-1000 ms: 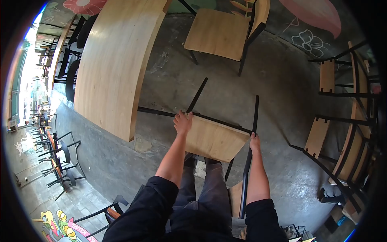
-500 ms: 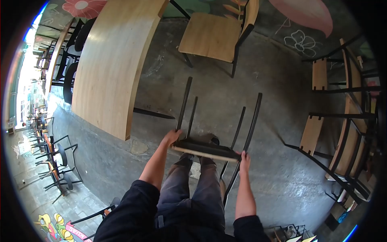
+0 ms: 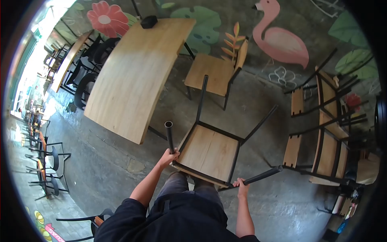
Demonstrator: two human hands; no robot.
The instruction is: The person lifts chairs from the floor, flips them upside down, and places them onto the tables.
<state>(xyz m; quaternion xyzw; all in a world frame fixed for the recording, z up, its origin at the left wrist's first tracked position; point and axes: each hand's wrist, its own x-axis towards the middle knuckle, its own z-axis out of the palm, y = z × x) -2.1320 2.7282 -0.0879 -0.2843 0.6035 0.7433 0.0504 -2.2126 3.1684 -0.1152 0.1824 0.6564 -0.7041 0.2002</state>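
Note:
A chair [image 3: 209,151] with a black metal frame is held in front of my legs, its wooden seat's underside facing up and its legs splayed outward. My left hand [image 3: 168,158] is closed around the base of the near left leg. My right hand [image 3: 241,188] grips the near right leg close to the seat corner. The open tube end of the left leg points up toward me. The chair's backrest is hidden from view.
A wooden table [image 3: 133,80] stands ahead to the left, with a small black box [image 3: 149,21] on it. An upright wooden chair [image 3: 211,72] is beside it near the painted wall. Upturned chairs rest on another table [image 3: 326,149] at right. More furniture lines the left.
The chair in my hands has tipped, so its seat underside now faces up instead of showing edge-on. The view has lifted, showing more of the wall.

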